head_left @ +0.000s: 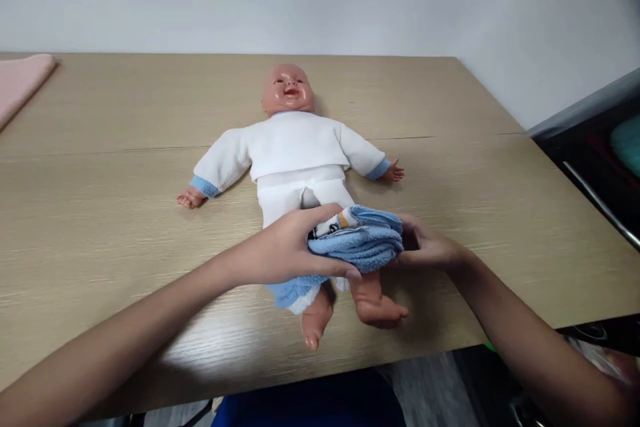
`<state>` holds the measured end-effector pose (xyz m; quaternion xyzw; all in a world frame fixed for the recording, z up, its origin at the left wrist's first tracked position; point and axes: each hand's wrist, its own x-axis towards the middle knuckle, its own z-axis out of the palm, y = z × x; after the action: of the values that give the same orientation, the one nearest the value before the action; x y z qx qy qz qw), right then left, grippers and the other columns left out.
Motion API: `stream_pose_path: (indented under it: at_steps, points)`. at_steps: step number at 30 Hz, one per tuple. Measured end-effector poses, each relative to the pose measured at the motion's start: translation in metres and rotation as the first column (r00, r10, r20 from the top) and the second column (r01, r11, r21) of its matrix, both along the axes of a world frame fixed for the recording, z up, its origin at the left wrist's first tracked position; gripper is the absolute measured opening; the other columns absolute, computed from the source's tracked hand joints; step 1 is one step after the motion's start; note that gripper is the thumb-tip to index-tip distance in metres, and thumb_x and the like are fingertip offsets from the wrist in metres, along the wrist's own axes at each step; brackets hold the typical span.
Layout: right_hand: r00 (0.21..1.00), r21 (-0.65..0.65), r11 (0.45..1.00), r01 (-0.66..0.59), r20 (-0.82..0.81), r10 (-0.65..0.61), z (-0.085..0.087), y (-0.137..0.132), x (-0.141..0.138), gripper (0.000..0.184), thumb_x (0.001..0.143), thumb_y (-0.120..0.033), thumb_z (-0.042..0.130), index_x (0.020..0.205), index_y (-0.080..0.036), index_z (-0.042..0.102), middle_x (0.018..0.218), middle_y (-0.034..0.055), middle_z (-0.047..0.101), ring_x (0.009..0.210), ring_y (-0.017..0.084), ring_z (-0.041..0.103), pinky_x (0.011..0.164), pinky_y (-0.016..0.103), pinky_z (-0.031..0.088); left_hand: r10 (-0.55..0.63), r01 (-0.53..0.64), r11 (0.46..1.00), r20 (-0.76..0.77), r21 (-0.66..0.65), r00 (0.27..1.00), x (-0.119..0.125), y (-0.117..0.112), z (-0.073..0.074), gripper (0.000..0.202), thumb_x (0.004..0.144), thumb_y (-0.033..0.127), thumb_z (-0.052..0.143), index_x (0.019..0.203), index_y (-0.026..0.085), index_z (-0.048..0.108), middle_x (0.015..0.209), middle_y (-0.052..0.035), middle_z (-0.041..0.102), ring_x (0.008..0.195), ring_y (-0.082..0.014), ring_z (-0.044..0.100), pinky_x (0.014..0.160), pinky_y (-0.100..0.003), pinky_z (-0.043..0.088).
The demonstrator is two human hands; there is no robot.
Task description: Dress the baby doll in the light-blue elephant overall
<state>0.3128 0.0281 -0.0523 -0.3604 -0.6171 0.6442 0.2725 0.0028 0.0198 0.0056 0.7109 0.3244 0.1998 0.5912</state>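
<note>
A baby doll [300, 140] lies on its back in a white top and white trousers with blue cuffs, head toward the wall. Above its legs, a folded blue terry cloth [367, 240] is bunched in several layers, with a white, orange and black patterned part showing at its left end. My left hand [287, 247] is closed round that left end, thumb along the near side. At the opposite end my right hand [425, 243] grips the cloth, its fingertips partly hidden behind the layers. One trouser leg is partly covered by my left hand; both bare doll feet stick out below.
The wooden table [125, 213] has a seam running across it and meets a pale wall [240, 0]. A pink cloth [23, 83] lies at the far left. Beyond the right table edge is a dark object [600, 160] with a metal bar.
</note>
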Motion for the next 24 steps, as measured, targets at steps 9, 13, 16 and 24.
stream_pose_path:
  at_steps: [9, 13, 16, 24]
  points:
    - [0.996, -0.039, 0.998, -0.043, -0.078, 0.04, 0.0, -0.015, -0.002, 0.04, 0.088, -0.033, 0.097, 0.124, -0.032, 0.08, 0.105, -0.0002, 0.075, 0.094, 0.018, 0.073, 0.083, 0.025, 0.064, 0.03, 0.002, 0.993, -0.274, 0.115, 0.961, 0.001, -0.014, 0.015, 0.045, 0.106, 0.066, 0.07, 0.114, 0.022, 0.065, 0.107, -0.0052, 0.074, 0.094, -0.026, 0.068, 0.08, -0.037, 0.049]
    - [0.989, -0.043, 0.996, -0.079, -0.128, 0.073, 0.001, -0.012, 0.002, 0.055, 0.085, -0.041, 0.101, 0.134, -0.032, 0.079, 0.114, 0.0011, 0.078, 0.1, 0.019, 0.076, 0.086, 0.026, 0.064, 0.002, 0.019, 0.994, -0.197, 0.105, 0.98, 0.001, -0.013, 0.012, 0.04, 0.105, 0.061, 0.075, 0.11, 0.023, 0.065, 0.1, -0.0019, 0.073, 0.089, -0.023, 0.067, 0.078, -0.035, 0.048]
    - [0.994, -0.029, 0.998, -0.054, -0.092, 0.051, -0.001, -0.007, 0.0, 0.051, 0.091, -0.057, 0.094, 0.134, -0.031, 0.082, 0.114, 0.0035, 0.081, 0.096, 0.022, 0.076, 0.08, 0.028, 0.064, 0.039, -0.026, 0.995, -0.127, 0.101, 0.991, 0.002, -0.011, 0.01, 0.04, 0.104, 0.061, 0.077, 0.105, 0.023, 0.065, 0.096, 0.0003, 0.071, 0.089, -0.0214, 0.066, 0.078, -0.033, 0.047]
    - [0.953, 0.133, 0.944, 0.303, -0.077, -0.295, 0.009, 0.032, -0.042, 0.056, 0.092, -0.074, 0.087, 0.084, -0.02, 0.074, 0.076, -0.0012, 0.054, 0.068, 0.015, 0.046, 0.06, 0.025, 0.043, 0.348, -0.271, 0.909, -0.217, 0.318, 0.912, -0.014, 0.0, 0.029, 0.048, 0.109, 0.07, 0.064, 0.11, 0.022, 0.069, 0.083, 0.0017, 0.065, 0.075, -0.0178, 0.059, 0.068, -0.032, 0.04]
